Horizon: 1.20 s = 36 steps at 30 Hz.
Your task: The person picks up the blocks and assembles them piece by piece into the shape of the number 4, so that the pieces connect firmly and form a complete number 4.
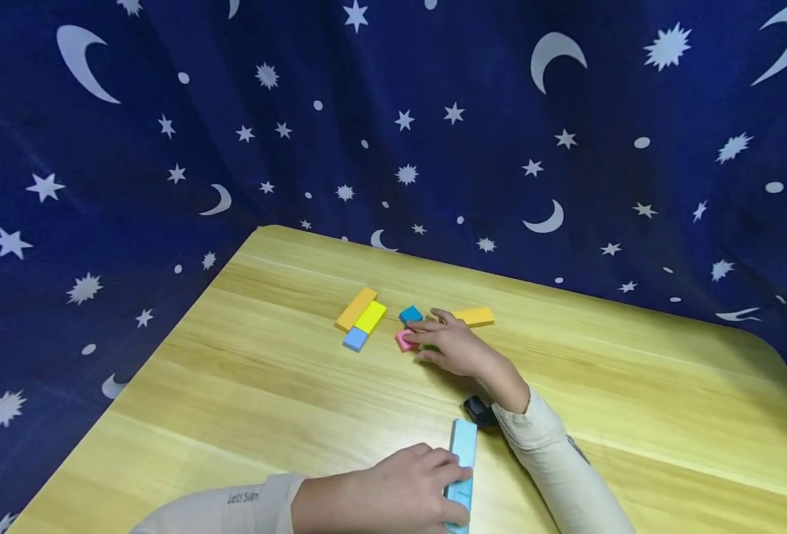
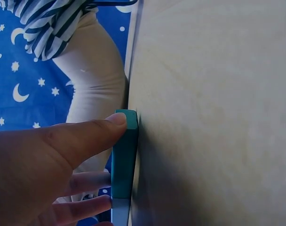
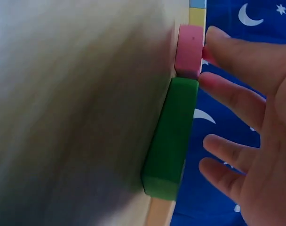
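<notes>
My left hand grips a teal block, its thumb at one end and its other fingers reaching over the top. A light blue block lies end to end with the teal one, both flat on the table. Farther back, my right hand hovers low over a pink block, fingers spread and loosely extended. Its fingertips are at or touching the pink block; exact contact is hard to tell. Beside the pink block lies a green block, mostly hidden by the hand in the head view.
Left of the right hand, an orange block, a yellow block and a small blue block lie together. A darker blue block and another orange block lie behind the hand. Dark starry cloth hangs behind the wooden table.
</notes>
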Tool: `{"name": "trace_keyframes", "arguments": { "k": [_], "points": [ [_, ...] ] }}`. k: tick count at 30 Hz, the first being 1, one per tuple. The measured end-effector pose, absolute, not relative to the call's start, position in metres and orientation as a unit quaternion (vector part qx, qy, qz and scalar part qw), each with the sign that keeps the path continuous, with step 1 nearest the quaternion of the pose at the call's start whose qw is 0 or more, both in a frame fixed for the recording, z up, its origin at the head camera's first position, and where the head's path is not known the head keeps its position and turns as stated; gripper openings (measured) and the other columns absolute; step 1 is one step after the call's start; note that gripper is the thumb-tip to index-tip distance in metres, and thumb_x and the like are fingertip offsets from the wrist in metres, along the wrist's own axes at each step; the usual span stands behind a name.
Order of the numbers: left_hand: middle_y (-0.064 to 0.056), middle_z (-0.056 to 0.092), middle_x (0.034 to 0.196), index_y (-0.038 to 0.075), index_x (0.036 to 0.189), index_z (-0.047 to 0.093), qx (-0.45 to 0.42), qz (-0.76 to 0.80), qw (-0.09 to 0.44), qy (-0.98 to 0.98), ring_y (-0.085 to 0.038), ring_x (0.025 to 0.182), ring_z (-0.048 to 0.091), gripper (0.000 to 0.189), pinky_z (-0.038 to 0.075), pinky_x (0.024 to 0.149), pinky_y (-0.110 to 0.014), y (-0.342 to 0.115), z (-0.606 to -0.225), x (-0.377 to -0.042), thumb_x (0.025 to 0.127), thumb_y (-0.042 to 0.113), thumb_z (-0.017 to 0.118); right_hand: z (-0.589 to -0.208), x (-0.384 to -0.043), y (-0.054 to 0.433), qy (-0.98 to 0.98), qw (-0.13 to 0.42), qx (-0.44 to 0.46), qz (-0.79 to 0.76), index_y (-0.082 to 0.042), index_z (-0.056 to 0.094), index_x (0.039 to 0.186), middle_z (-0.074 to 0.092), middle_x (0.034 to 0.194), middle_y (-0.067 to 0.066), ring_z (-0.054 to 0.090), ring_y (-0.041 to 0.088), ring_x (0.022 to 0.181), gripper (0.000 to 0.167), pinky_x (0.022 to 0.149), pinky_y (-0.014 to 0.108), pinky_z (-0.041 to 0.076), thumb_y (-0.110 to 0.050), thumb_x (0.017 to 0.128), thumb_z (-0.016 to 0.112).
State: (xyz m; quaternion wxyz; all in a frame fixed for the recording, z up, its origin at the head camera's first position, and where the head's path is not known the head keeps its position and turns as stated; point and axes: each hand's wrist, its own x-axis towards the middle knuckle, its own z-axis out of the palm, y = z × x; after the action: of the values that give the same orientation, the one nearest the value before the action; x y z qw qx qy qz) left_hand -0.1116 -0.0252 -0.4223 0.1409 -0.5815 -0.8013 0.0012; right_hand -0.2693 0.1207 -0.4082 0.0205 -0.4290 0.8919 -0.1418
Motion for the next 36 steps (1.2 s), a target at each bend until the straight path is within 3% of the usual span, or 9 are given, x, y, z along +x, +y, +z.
{"name": "trace_keyframes", "arguments": {
  "k": [10,28,36],
  "points": [
    [0.006,0.057,0.123,0.043,0.102,0.062,-0.577,0.005,0.142,-0.805,-0.009,0.107,0.054,0.026,0.046,0.079,-0.018,-0.026,-0.421,-0.112,0.080,0.055,0.057,-0.405,-0.248,0.128,0.909,0.037,-0.404,-0.091,-0.018,0.059,0.124,0.046,0.138,0.006,0.022,0.046,0.133,0.039,0.096,0.066,0.028,-0.025,0.085,0.062],
    [0.005,0.055,0.125,0.043,0.106,0.061,-0.574,0.005,0.111,-0.811,-0.011,0.110,0.052,0.028,0.046,0.082,-0.020,-0.023,-0.421,-0.114,0.081,0.055,0.056,-0.404,-0.230,0.142,0.904,0.001,-0.420,-0.082,-0.019,0.063,0.119,0.052,0.133,0.005,0.029,0.045,0.130,0.037,0.096,0.059,0.034,-0.027,0.083,0.064],
    [0.006,0.054,0.125,0.044,0.106,0.061,-0.570,0.012,0.107,-0.814,-0.011,0.111,0.050,0.028,0.045,0.083,-0.021,-0.022,-0.420,-0.113,0.081,0.055,0.055,-0.404,-0.222,0.149,0.907,0.015,-0.411,-0.090,-0.017,0.059,0.123,0.052,0.133,0.006,0.039,0.042,0.125,0.039,0.093,0.056,0.038,-0.025,0.085,0.063]
  ]
}}
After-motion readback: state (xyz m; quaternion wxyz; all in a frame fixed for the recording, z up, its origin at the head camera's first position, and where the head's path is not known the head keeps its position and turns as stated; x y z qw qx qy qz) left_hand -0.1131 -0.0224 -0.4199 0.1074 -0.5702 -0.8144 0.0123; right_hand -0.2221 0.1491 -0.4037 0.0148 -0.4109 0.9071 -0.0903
